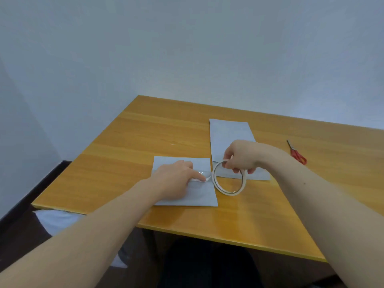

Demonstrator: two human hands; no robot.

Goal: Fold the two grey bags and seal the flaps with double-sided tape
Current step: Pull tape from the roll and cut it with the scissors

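Wooden table (pixel 166 129), seen from above its near edge, carrying two grey bags. The longer grey bag (pixel 230 134) lies lengthwise toward the far edge, right of centre; its near end is covered by the right hand, so any fold there cannot be judged. The shorter grey bag (pixel 199 194) lies just beside it, near the near edge, and appears already folded over, to judge by its squat outline.

Left hand (pixel 176 179): fingers laid mostly straight on the shorter bag, the fingertip pressing the free end of the tape strip (pixel 204 178) onto it. Right hand (pixel 241 156): fingers pinched round the upper rim of the tape roll (pixel 229 177), which stands on edge at the boundary of the two bags, the strip running from it to the left fingertip.

Red-handled scissors (pixel 297 153) lie apart toward the right edge, untouched.

Progress, as judged: taping of the first bag is under way; the strip is not yet cut, its liner not peeled, the flap not sealed. The longer bag seems wholly undone.

The strip is blurred and pale, so its length and adhesion are hard to make out. A pale object (pixel 56 221) below the table's left corner is unidentifiable.
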